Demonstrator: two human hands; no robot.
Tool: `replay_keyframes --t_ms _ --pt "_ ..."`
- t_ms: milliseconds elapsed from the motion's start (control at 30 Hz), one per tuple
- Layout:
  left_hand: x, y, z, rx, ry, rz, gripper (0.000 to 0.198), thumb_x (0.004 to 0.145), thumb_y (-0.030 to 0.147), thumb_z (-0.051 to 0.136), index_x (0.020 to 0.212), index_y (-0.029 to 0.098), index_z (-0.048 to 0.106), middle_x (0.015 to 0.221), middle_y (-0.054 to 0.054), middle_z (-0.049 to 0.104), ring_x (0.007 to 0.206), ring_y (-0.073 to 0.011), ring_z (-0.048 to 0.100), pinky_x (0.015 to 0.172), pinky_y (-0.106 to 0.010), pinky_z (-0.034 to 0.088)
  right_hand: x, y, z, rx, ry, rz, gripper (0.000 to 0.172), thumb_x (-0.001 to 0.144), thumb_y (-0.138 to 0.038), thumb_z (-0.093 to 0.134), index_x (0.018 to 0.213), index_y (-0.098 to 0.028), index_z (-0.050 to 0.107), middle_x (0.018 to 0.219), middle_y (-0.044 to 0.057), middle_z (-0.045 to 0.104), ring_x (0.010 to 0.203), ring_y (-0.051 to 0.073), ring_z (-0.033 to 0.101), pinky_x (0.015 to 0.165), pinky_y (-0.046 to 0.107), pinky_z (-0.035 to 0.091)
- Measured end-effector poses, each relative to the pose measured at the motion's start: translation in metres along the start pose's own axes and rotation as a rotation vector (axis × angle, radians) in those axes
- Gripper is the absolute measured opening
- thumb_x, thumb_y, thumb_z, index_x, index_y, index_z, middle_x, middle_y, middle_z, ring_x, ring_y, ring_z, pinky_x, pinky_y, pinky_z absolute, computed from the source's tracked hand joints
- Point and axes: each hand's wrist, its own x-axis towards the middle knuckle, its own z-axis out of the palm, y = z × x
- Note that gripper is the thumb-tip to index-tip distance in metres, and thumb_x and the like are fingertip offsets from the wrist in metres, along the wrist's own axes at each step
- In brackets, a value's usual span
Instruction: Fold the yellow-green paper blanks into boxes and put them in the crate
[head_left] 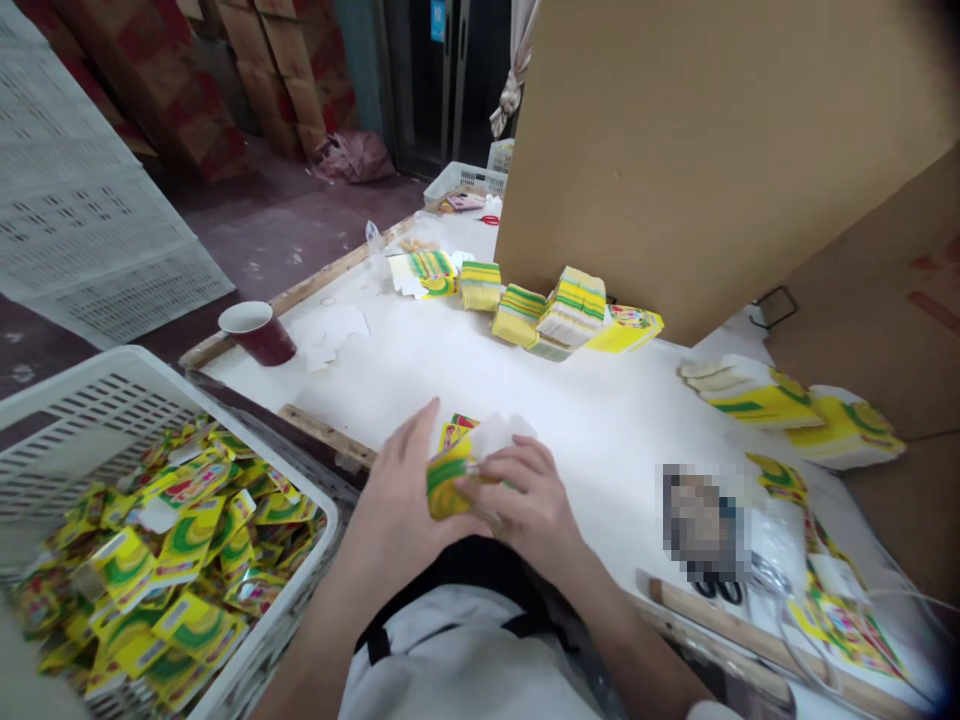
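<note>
My left hand (401, 485) and my right hand (529, 500) meet at the near edge of the white table (600, 400). Together they grip a small yellow-green packet (448, 482), with a bit of white paper (495, 432) sticking up behind my right fingers. Both hands are closed around the packet. At my left stands a white slotted crate (90, 390) full of several similar yellow-green packets (172, 560).
Bundled stacks of flat packets (574, 305) lie along the table's far side, more (780, 405) at the right. A dark red cup (259, 332) stands at the left edge. A big cardboard sheet (712, 140) leans behind. Scissors (720, 590) lie near right.
</note>
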Motion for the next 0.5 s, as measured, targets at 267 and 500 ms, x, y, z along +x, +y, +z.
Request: replay_keyframes --t_ms 267,500 --pt "-0.009 -0.004 0.027 0.026 -0.13 0.017 0.061 0.066 0.021 0.062 0.122 0.021 0.036 0.105 -0.008 0.063 0.09 -0.0237 0.064 0.077 -0.036 0.052 -0.007 -0.007 0.002 0.665 0.172 0.448 0.077 0.076 -0.047 0.063 0.14 -0.022 0.027 0.134 0.014 0.045 0.121 0.029 0.047 0.1 0.044 0.041" --pt "-0.012 -0.003 0.036 0.02 0.011 0.245 0.066 0.066 0.019 0.061 0.124 0.021 0.03 0.117 -0.011 0.055 0.097 -0.0236 0.062 0.083 -0.036 0.051 -0.001 -0.004 0.022 1.343 0.16 0.824 0.072 0.071 -0.036 0.07 0.133 -0.025 0.035 0.103 0.006 0.068 0.092 0.023 0.065 0.081 0.04 0.053"
